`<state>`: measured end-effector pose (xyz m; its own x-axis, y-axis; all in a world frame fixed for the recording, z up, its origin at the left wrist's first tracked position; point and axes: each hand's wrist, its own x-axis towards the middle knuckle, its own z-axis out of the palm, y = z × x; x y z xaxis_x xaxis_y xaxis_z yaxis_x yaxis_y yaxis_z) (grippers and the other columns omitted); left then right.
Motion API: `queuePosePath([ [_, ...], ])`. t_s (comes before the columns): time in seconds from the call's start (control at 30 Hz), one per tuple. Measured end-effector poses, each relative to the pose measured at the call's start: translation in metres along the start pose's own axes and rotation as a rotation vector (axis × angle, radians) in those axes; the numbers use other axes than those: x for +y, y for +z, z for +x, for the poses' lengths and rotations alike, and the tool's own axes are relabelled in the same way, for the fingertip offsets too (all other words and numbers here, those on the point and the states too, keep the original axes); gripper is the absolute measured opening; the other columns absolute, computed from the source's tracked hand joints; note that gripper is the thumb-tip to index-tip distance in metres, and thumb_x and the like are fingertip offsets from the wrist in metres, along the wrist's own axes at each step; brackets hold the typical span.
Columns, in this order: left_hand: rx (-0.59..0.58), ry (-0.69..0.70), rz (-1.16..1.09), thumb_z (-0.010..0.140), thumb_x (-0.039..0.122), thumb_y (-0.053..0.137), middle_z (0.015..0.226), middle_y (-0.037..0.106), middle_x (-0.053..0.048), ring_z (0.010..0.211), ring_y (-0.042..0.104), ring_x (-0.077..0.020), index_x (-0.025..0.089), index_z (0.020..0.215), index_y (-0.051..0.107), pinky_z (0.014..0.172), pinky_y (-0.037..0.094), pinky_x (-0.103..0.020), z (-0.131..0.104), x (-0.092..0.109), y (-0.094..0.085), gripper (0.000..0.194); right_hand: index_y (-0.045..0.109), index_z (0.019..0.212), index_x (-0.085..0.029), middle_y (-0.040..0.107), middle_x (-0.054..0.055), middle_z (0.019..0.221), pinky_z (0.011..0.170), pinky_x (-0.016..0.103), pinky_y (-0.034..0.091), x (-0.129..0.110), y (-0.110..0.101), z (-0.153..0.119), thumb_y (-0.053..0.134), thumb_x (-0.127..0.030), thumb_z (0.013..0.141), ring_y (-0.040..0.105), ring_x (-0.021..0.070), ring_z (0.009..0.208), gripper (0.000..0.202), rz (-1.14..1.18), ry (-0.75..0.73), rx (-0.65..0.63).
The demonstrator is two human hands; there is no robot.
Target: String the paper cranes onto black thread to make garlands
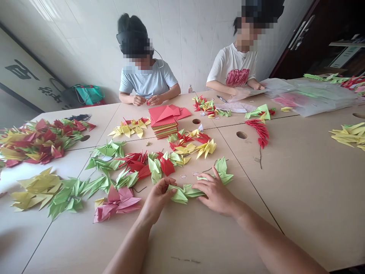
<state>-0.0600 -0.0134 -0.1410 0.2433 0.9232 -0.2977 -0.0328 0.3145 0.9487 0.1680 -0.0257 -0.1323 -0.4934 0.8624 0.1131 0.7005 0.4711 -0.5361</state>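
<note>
Near the front middle of the table, several light green folded paper cranes point(189, 191) lie in a curved row. My left hand point(156, 199) is closed at the row's left end, thumb and fingers pinching a green paper crane point(179, 195). My right hand point(217, 195) lies over the row's right part, fingers spread and touching the paper. More green cranes point(224, 172) stick out beyond those fingers, with a thin dark wire beside them. Two small paper labels point(183, 176) lie just behind the row.
Red, green and yellow folded cranes point(138, 165) spread across the middle left, with a large pile point(42, 140) farther left. A stack of coloured paper squares point(164, 123) stands behind. Two people sit opposite, one handling clear plastic bags point(310, 95). A red folded strand point(259, 131) lies right.
</note>
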Motion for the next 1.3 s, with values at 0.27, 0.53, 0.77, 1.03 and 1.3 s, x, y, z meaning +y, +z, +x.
queuePosePath([
  [0.27,0.038,-0.009,-0.024,0.072,0.034,0.075,0.086,0.064,-0.002,0.077,0.057,-0.0145,0.019,0.092,0.062,0.069,0.044,-0.024,0.001,0.001,0.0,0.028,0.063,0.083,-0.024,0.072,-0.001,0.089,0.11,0.063,0.009,0.007,-0.005,0.0,0.056,-0.004,0.08,0.055,0.0245,0.114,0.022,-0.003,-0.025,0.074],
  [0.53,0.078,-0.014,0.009,0.072,0.038,0.074,0.085,0.065,-0.003,0.08,0.061,-0.0182,0.019,0.096,0.06,0.072,0.046,-0.028,0.003,-0.001,-0.005,0.034,0.064,0.074,-0.023,0.071,0.001,0.097,0.11,0.058,0.017,0.019,-0.02,-0.003,0.06,-0.013,0.084,0.055,0.0253,0.114,0.015,-0.029,-0.02,0.12],
  [0.77,0.116,0.003,0.076,0.071,0.04,0.074,0.082,0.064,-0.001,0.079,0.059,-0.0183,0.019,0.094,0.061,0.071,0.045,-0.027,0.004,0.002,-0.006,0.034,0.066,0.113,-0.024,0.06,0.009,0.13,0.108,0.056,0.027,0.047,-0.033,-0.008,0.057,-0.037,0.09,0.044,0.0302,0.129,0.028,-0.13,0.119,0.189],
  [1.03,0.141,0.02,0.108,0.069,0.044,0.074,0.084,0.067,-0.003,0.076,0.059,-0.0182,0.019,0.093,0.061,0.068,0.044,-0.027,0.006,0.005,-0.012,0.036,0.071,0.102,-0.026,0.071,0.004,0.106,0.091,0.042,0.047,0.068,-0.038,-0.018,0.059,-0.031,0.086,0.062,0.0251,0.104,0.02,-0.118,0.235,0.098],
  [1.3,0.126,0.017,0.147,0.073,0.046,0.07,0.081,0.066,-0.002,0.077,0.058,-0.019,0.02,0.094,0.061,0.067,0.042,-0.026,0.005,0.005,-0.014,0.035,0.063,0.12,-0.028,0.059,0.008,0.13,0.1,0.045,0.043,0.059,-0.04,-0.018,0.059,-0.039,0.086,0.052,0.0288,0.122,0.037,-0.021,0.305,0.08],
])
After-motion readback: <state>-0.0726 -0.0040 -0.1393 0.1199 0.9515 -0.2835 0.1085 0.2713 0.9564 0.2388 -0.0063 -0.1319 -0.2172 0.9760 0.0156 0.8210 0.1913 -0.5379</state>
